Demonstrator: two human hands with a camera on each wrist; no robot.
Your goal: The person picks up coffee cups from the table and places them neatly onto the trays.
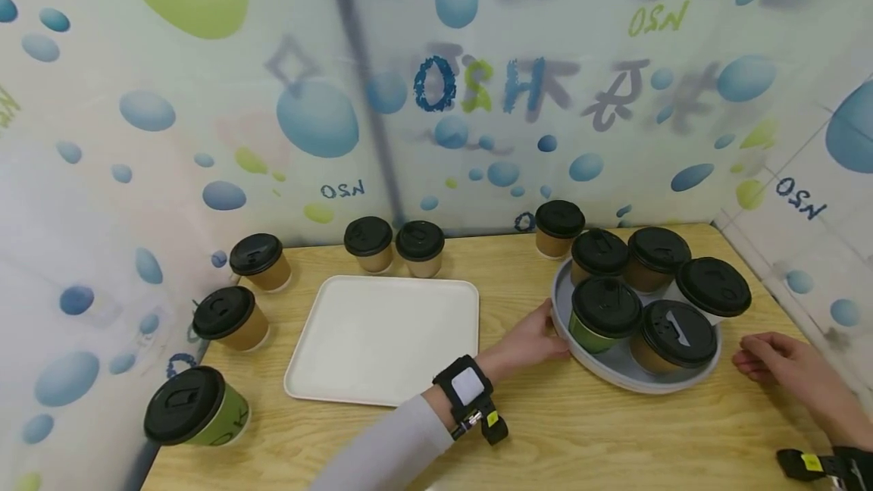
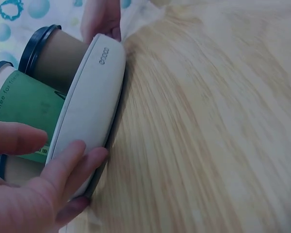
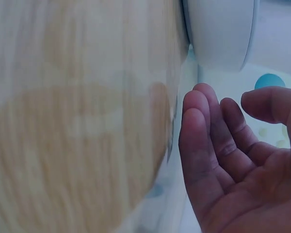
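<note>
At the right of the head view sits a round grey tray (image 1: 617, 379) with several black-lidded paper cups on it, among them a green cup (image 1: 589, 333). My left hand (image 1: 527, 341) touches the tray's left side. In the left wrist view its fingers (image 2: 65, 162) lie fairly straight along the outer wall of the tray (image 2: 89, 102), and the thumb stretches over the rim toward the green cup (image 2: 31, 107). Just off the tray's right side is my right hand (image 1: 784, 362), holding nothing. Its fingers are loosely bent, the thumb apart from them in the right wrist view.
A white rectangular tray (image 1: 392, 339) lies left of the round one. Two brown cups (image 1: 373, 260) stand behind it. Down the table's left side are two more brown cups (image 1: 269, 275) and a larger green cup (image 1: 225, 419). Another brown cup (image 1: 551, 242) stands behind the round tray.
</note>
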